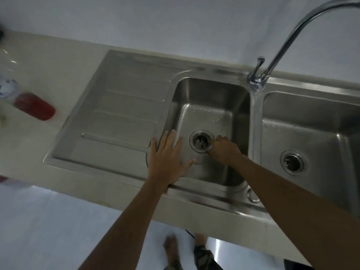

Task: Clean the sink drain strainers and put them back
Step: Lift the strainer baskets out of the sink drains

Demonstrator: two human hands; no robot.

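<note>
A perforated metal strainer (200, 143) sits in the drain of the left basin (206, 94). My right hand (224, 150) reaches down into that basin, its fingertips at the strainer's right rim; whether they pinch it is hidden. My left hand (168, 158) hovers flat with spread fingers over the basin's left front corner. The right basin (311, 114) has a drain (293, 162) with a dark opening; I cannot tell if a strainer sits in it.
A ribbed steel drainboard (120, 110) lies left of the basins. A curved faucet (282, 45) rises between the basins at the back. On the pale counter at far left lies a red object (35, 109) beside a white-and-blue item (7, 87). White wall behind.
</note>
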